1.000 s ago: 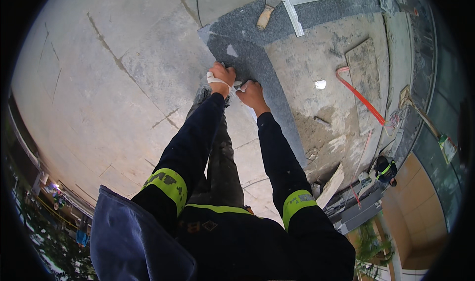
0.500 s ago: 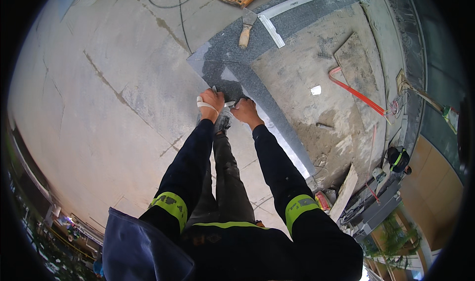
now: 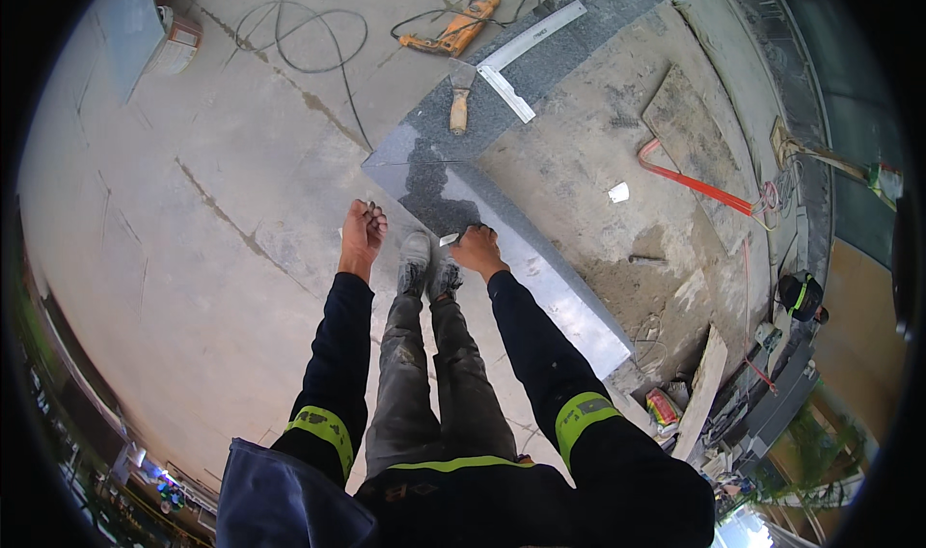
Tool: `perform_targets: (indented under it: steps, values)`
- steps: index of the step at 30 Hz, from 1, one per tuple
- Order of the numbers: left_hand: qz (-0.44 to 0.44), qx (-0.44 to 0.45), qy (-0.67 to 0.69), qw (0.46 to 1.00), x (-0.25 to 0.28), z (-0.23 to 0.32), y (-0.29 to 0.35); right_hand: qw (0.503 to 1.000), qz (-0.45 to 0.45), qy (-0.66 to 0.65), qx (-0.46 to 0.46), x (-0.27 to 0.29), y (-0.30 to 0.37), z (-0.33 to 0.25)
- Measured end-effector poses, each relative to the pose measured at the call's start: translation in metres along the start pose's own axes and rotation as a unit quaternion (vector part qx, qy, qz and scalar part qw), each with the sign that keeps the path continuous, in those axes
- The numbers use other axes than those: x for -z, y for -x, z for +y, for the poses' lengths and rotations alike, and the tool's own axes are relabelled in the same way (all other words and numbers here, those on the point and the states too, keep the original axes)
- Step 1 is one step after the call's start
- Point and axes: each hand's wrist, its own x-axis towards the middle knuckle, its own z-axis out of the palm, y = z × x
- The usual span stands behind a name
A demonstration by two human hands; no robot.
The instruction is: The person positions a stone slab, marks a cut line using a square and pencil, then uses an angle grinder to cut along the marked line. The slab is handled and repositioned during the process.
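Note:
My left hand (image 3: pixel 364 232) is raised over the concrete floor, left of the dark grey stone slab (image 3: pixel 424 177). Its fingers curl in, with a bit of white showing at its outer side; what they hold I cannot make out. At the slab's near edge, my right hand (image 3: pixel 479 250) is closed, and a small pale flat piece (image 3: pixel 449 240) sticks out from its thumb side. A dark wet patch (image 3: pixel 439 205) spreads over the slab just beyond. Farther up the slab lie a scraper (image 3: pixel 460 104) with a wooden handle and a metal try square (image 3: pixel 531 46).
An orange power drill (image 3: pixel 458 32) with its cable rests behind the slab. A bucket (image 3: pixel 180 44) stands at the far left. On rough ground to the right are a red bent bar (image 3: pixel 699 183) and a board (image 3: pixel 687 123). Another person (image 3: pixel 801 297) is at the far right.
My left hand has moved away from the slab to the left and turned over. My right hand stays near the slab edge, slightly lower in view. The view has shifted, showing both shoes.

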Motion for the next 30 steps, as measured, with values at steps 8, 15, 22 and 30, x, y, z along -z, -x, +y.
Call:
perform_targets:
  steps: [8,15,22,30]
  values:
    - [0.094,-0.129,-0.030,0.987,0.065,0.071,0.109,0.988,-0.082,0.051,0.123,0.011,-0.005,0.018]
    - [0.061,-0.023,-0.796,0.601,0.091,-0.032,0.193,0.928,-0.031,-0.232,0.290,0.026,0.143,-0.058]
    - [-0.121,-0.311,-0.594,0.732,-0.008,-0.047,0.239,0.906,-0.036,-0.312,0.283,0.017,0.191,-0.101]
    - [-0.172,-0.307,-0.491,0.797,-0.056,-0.042,0.301,0.655,-0.238,-0.715,-0.058,0.049,0.212,-0.111]
